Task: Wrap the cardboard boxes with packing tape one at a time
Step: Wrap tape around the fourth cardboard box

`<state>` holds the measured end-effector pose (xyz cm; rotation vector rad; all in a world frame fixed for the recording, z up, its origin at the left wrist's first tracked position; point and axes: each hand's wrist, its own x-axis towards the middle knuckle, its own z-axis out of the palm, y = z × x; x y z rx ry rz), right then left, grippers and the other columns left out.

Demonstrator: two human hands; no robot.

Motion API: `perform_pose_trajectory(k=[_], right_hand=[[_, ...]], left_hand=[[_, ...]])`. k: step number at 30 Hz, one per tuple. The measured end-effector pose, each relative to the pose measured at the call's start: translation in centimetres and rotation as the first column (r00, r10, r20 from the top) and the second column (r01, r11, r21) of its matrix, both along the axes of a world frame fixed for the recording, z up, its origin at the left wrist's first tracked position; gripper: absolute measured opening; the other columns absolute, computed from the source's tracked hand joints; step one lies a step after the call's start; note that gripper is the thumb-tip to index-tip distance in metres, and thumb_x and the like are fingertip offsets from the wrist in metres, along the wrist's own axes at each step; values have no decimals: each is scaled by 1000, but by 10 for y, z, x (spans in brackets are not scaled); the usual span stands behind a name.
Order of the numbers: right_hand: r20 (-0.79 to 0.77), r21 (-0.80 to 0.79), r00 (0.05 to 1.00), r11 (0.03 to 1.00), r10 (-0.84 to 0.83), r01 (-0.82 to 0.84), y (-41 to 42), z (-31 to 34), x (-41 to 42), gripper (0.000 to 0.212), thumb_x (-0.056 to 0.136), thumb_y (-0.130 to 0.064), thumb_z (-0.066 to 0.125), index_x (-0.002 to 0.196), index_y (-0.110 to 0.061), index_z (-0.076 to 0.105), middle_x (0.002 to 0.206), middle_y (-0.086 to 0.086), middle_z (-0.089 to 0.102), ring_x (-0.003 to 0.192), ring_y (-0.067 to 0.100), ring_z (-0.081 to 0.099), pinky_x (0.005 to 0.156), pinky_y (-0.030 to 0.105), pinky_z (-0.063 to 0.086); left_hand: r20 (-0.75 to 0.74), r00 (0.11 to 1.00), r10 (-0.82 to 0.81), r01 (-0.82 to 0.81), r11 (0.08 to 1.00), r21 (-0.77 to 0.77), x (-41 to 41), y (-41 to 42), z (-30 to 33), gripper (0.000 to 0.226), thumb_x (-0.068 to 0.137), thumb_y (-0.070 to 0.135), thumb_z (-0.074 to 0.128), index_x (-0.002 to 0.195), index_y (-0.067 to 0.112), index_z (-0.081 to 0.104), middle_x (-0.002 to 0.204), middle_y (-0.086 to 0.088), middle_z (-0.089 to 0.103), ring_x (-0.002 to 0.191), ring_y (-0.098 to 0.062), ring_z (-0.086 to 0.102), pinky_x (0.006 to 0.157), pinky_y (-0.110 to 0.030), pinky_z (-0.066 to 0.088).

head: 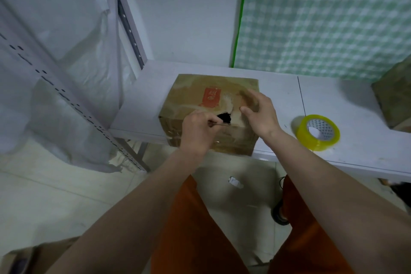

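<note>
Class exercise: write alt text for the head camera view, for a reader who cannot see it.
Two bare hands work on a taped cardboard box at the near edge of a white table: the left hand pinches a thin metal tool beside a torn hole, and the right hand rests open on top. A roll of yellowish packing tape lies to the right.

Setting judged a storeroom or packing area: slotted metal shelving point(73, 104) draped with plastic sheeting point(73, 46), a white table point(347, 149), tiled floor point(44, 202), green checked cloth point(329, 18) hung behind.
</note>
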<state>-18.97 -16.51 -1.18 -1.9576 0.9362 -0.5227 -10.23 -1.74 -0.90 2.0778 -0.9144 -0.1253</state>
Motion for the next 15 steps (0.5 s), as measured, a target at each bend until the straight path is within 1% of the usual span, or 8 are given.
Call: perform_pose_trajectory(k=[2, 4, 5, 7, 8, 11, 14, 15], right_hand=[[-52, 0, 997, 999, 48, -48, 2, 2, 2, 45, 82, -25, 72, 126, -26, 59, 143, 9, 36, 132, 22, 40, 113, 35, 32], [-148, 39, 981, 992, 128, -124, 5, 3, 1, 54, 72, -38, 80, 122, -28, 62, 148, 9, 28, 138, 24, 29, 115, 41, 28], [-231, 4, 959, 986, 166, -169, 8, 2, -1, 58, 69, -42, 81, 122, -30, 62, 151, 8, 25, 142, 26, 22, 116, 44, 24], [-373, -203, 916, 951, 144, -232, 14, 1, 0, 58, 69, -42, 80, 123, -30, 62, 153, 6, 28, 143, 29, 14, 117, 45, 19], [-394, -317, 912, 915, 113, -250, 17, 2, 1, 55, 71, -39, 79, 122, -28, 63, 150, 6, 34, 141, 29, 19, 115, 43, 22], [-378, -520, 915, 787, 139, -334, 21, 7, 9, 41, 73, -25, 79, 110, -11, 68, 121, 10, 52, 117, 30, 41, 91, 38, 42], [-349, -639, 900, 637, 260, -432, 23, 2, 13, 24, 66, 1, 78, 87, 2, 66, 97, 19, 58, 92, 37, 56, 60, 38, 47], [-306, -678, 905, 599, 297, -426, 22, -2, 13, 19, 63, 6, 77, 78, 3, 65, 90, 20, 60, 81, 37, 59, 52, 39, 49]], left_hand=[[0, 1000, -5, 5, 1000, 2, -9, 1, 2, 12, 73, 16, 82, 84, 14, 79, 81, -3, 73, 72, -18, 64, 77, -36, 55], [-20, 999, -39, 39, 999, -18, -14, 5, -4, 13, 73, 16, 82, 85, 13, 79, 80, -3, 74, 71, -18, 66, 75, -38, 56], [-37, 998, -47, 46, 999, -23, -15, 7, -7, 13, 74, 16, 81, 86, 13, 79, 81, -4, 74, 71, -18, 67, 74, -38, 56], [-40, 998, -44, 43, 999, -13, -14, 10, -15, 12, 75, 15, 81, 87, 12, 78, 82, -5, 74, 71, -18, 68, 73, -39, 57], [-34, 998, -51, 51, 999, -10, -13, 10, -18, 11, 75, 12, 80, 86, 10, 77, 83, -6, 73, 71, -18, 68, 72, -40, 57], [36, 996, -83, 84, 996, -12, -14, 15, -18, 11, 73, 5, 80, 79, 8, 71, 89, -6, 64, 78, -21, 62, 74, -39, 56], [188, 982, -5, -1, 1000, 28, -11, 20, -19, 17, 66, 13, 85, 72, 15, 70, 97, 1, 58, 98, -19, 51, 89, -32, 39], [150, 989, 15, -20, 999, 31, -9, 21, -19, 16, 66, 15, 85, 72, 18, 70, 104, 2, 58, 105, -18, 49, 95, -32, 35]])
